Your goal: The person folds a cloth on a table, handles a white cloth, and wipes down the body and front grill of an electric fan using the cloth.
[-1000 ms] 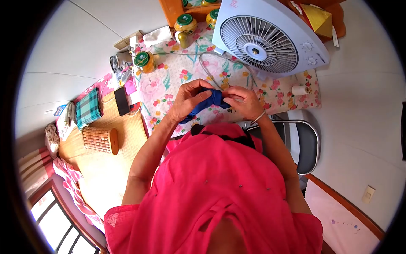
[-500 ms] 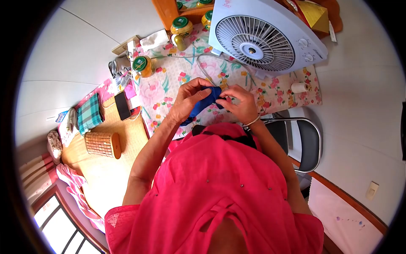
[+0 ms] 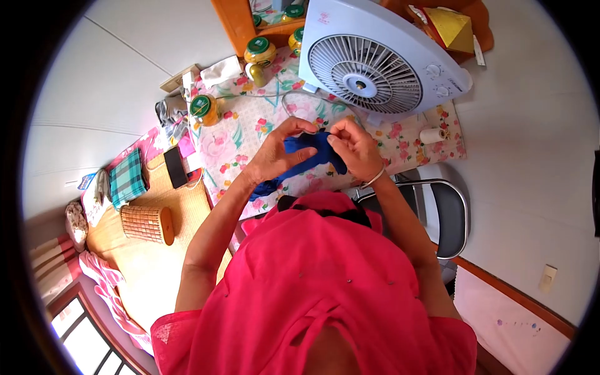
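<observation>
A piece of dark blue cloth [image 3: 322, 152] is held up between my hands over the flowered tablecloth, its lower part hanging toward the table's near edge. My left hand [image 3: 278, 153] grips the cloth from the left, thumb lying across its face and fingers curled at the top. On the other side, my right hand [image 3: 357, 153] pinches thumb and fingertips together at the cloth's upper right edge. Anything thin between those fingertips is too small to make out. A pale bracelet [image 3: 373, 179] circles my right wrist.
A box fan [image 3: 375, 69] stands at the back, its cord [image 3: 284, 100] trailing behind my hands. Jars with green lids [image 3: 203, 109] are at the left and back. A white thread spool [image 3: 433, 135] lies right. A folding chair [image 3: 451, 215] stands at the right, a bed mat [image 3: 187, 212] left.
The blue cloth was bunched between my fingers and is now spread wider, with a flap hanging by my right hand. My hands are slightly farther apart. The whole view has shifted a little.
</observation>
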`<action>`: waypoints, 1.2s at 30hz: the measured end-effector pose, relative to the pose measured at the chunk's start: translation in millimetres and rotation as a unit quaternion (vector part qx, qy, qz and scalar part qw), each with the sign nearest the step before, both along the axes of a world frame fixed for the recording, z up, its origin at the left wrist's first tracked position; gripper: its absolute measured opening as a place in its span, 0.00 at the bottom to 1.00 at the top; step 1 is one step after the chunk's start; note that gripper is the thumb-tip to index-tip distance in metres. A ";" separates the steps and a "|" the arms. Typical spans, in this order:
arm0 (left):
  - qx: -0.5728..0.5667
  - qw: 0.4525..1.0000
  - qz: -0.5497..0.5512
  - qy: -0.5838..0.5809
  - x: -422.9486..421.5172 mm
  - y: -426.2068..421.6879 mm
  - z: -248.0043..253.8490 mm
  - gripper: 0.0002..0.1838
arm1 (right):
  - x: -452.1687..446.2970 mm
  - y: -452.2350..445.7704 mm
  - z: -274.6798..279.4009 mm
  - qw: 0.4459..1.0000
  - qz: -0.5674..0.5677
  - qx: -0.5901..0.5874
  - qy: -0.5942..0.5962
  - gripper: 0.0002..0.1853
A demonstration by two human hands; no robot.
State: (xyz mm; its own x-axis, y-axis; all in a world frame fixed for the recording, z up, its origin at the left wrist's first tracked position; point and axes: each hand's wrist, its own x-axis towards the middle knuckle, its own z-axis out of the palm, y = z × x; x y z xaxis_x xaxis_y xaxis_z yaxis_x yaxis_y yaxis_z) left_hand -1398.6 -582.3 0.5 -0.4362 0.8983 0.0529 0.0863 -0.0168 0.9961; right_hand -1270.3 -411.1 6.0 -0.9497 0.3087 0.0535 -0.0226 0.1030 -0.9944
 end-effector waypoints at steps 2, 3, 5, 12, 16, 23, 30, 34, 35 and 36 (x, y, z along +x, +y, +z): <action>0.010 0.998 -0.025 -0.052 5.2 12.4 15.2 0.18 | -4.1 0.7 9.8 1.000 0.013 0.006 0.005 0.05; 0.020 0.999 -0.031 -0.024 6.4 18.3 18.0 0.16 | -6.6 3.6 11.7 1.000 0.019 0.010 0.012 0.04; 0.031 0.993 -0.039 -0.106 5.6 26.6 16.1 0.13 | -6.1 10.4 23.1 0.999 0.012 0.029 0.004 0.04; 0.007 0.987 -0.092 -0.135 -8.8 47.1 29.5 0.03 | 1.8 39.8 42.3 0.999 0.014 0.025 -0.028 0.09; 0.087 0.973 -0.076 -0.200 -6.2 64.2 33.2 0.03 | 8.3 55.3 48.0 0.998 0.000 0.047 -0.045 0.10; 0.063 0.987 -0.077 -0.126 0.2 75.4 28.0 0.03 | 13.8 69.6 51.1 0.988 -0.035 0.145 -0.046 0.09; -0.058 0.980 -0.123 -0.147 6.2 64.8 14.5 0.06 | 21.2 96.8 81.7 0.844 -0.217 0.480 0.103 0.15; -0.032 0.982 -0.077 -0.172 9.4 46.1 -3.7 0.06 | 16.9 149.6 122.1 0.754 -0.293 0.574 0.127 0.23; -0.027 0.982 -0.069 -0.175 10.4 40.9 -7.6 0.05 | 11.9 161.2 125.3 0.740 -0.270 0.606 0.109 0.24; -0.023 0.982 -0.061 -0.179 11.7 34.9 -11.2 0.05 | 6.5 172.9 126.7 0.726 -0.245 0.636 0.092 0.26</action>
State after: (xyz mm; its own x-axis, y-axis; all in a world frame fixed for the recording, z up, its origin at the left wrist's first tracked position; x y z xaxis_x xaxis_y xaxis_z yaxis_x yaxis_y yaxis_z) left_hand -1386.9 -547.3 -10.7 -0.3086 0.9429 -0.1250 -0.2687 0.0397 0.9624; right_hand -1263.8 -238.2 132.7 -0.6841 0.1968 0.7024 0.2063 0.9758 -0.0725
